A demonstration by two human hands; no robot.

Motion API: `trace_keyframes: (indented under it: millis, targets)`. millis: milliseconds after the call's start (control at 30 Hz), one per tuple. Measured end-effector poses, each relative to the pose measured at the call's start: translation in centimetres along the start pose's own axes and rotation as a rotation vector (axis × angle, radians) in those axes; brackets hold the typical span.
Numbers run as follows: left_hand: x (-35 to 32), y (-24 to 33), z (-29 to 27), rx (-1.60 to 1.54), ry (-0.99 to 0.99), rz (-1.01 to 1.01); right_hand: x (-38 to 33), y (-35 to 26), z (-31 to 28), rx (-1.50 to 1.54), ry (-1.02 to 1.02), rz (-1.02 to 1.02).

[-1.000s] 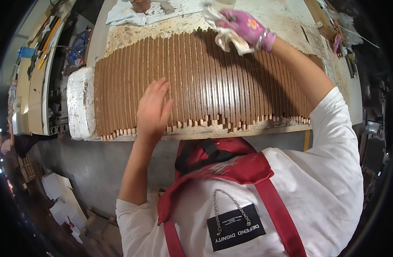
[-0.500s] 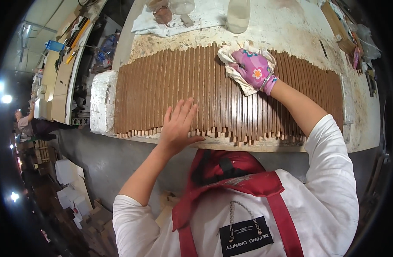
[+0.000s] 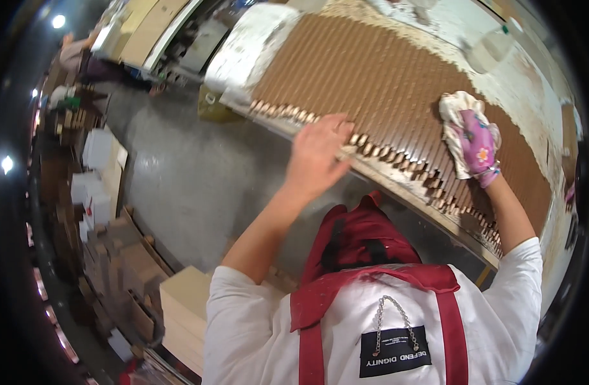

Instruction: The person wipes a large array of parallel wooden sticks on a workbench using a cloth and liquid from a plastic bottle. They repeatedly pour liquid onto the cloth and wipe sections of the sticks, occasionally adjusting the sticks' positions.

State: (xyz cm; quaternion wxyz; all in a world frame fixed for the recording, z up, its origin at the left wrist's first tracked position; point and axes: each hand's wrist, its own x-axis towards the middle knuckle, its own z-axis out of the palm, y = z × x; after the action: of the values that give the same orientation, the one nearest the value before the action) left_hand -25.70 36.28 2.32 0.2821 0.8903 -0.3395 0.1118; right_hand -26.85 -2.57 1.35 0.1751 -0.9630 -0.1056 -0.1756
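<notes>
A row of long, thin brown wooden strips (image 3: 371, 70) lies side by side across the table, their pale, uneven near ends toward me. My right hand (image 3: 479, 146), in a pink-purple flowered glove, grips a crumpled off-white cloth (image 3: 453, 125) and presses it on the strips at the right. My bare left hand (image 3: 317, 154) is at the near ends of the strips, left of the middle. Its fingers are stretched out and slightly blurred, the thumb apart, with nothing held. Whether its fingertips touch the strips I cannot tell.
A white wrapped block (image 3: 252, 45) borders the strips on the left. Beyond them stands a clear bottle (image 3: 493, 50) on the stained table (image 3: 397, 186). Cardboard boxes (image 3: 127, 263) and a pale box (image 3: 182, 308) stand on the floor at left. Another person (image 3: 82, 61) is far left.
The view has swung left, so the table looks tilted. My left hand has drawn back from the strips' surface to their near ends. The right hand and cloth have come slightly nearer along the strips.
</notes>
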Motion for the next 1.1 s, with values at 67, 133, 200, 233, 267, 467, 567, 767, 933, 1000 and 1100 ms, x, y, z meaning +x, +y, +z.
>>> trace_keyframes:
  millis: [67,133,200,233,267,467,567,767,933,1000,1100]
  targets:
    - [-6.7,-3.3,-2.1,0.008,0.142,-0.253,-0.6,0.9,0.2,-0.023,-0.077,0.153]
    - [-15.6,-6.8,-3.2,-0.017,0.281,-0.566,-0.7,2.3,0.4,-0.098,-0.106,0.155]
    - [-26.1,-8.9,-3.3,-0.111,0.393,-0.933,-0.6,3.0,1.3,0.017,-0.116,0.196]
    - [-31.0,-9.1,-3.3,-0.175,0.42,-1.147,-0.8,3.7,1.6,0.042,-0.105,0.21]
    - [-36.7,-9.1,-2.9,-0.203,0.424,-1.306,-1.1,4.8,1.9,-0.007,-0.123,0.204]
    - [-54.4,-2.4,1.2,-0.118,0.076,-1.811,-1.4,7.6,1.9,-0.004,-0.118,0.211]
    - [-56.8,-0.3,3.1,-0.201,0.093,-1.828,-1.4,4.8,1.1,-0.118,-0.152,0.272]
    - [-49.7,-5.0,1.3,-0.182,0.327,-1.579,-1.1,2.3,0.6,-0.136,-0.1,0.099]
    - [-25.2,-5.5,-3.6,-0.281,0.477,-1.057,0.0,-0.8,0.1,-0.046,-0.138,0.225]
    - [-14.1,-2.5,-3.3,-0.22,0.288,-0.793,-0.2,0.9,0.0,0.128,-0.064,0.083]
    - [-0.8,2.8,0.9,-0.123,0.165,-0.132,2.4,1.5,-1.1,0.345,-0.094,0.264]
